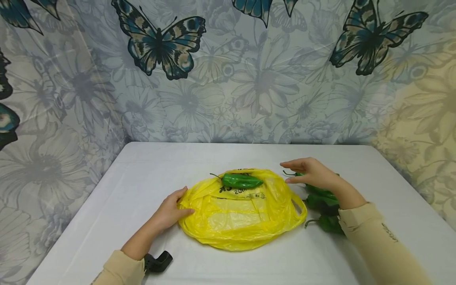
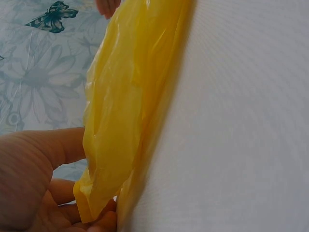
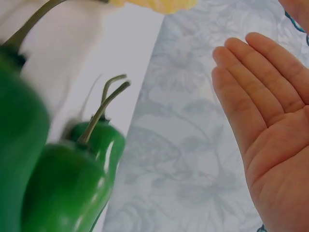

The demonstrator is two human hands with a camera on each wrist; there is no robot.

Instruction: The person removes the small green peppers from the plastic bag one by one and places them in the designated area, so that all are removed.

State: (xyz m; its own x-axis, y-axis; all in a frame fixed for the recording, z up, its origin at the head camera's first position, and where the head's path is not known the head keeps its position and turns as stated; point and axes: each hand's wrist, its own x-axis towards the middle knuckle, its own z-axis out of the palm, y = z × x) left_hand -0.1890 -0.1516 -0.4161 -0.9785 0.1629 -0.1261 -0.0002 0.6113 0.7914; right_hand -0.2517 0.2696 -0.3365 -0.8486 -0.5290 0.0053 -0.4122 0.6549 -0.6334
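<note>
A yellow plastic bag [image 1: 235, 233] lies spread flat with its left edge in my left hand [image 1: 172, 208], thumb on top and fingers at the rim. In the left wrist view, that hand [image 2: 43, 179] pinches a fold of the bag [image 2: 116, 111]. One green pepper [image 1: 242, 181] rests on the bag's far part, stem pointing left. My right hand [image 1: 313, 173] hovers over several green peppers [image 1: 322, 202] to the right of the bag. Its fingers are straight and hold nothing, as the right wrist view shows beside a glossy pepper [image 3: 67, 188].
Everything lies on a white table [image 1: 149, 166] with rounded far corners. Behind it hangs a floral wall covering [image 1: 192, 99] with butterflies. A black device [image 1: 158, 262] sits at my left wrist, near the sleeve [image 1: 121, 269]. The bag's handle loop [image 1: 303, 209] reaches toward the peppers.
</note>
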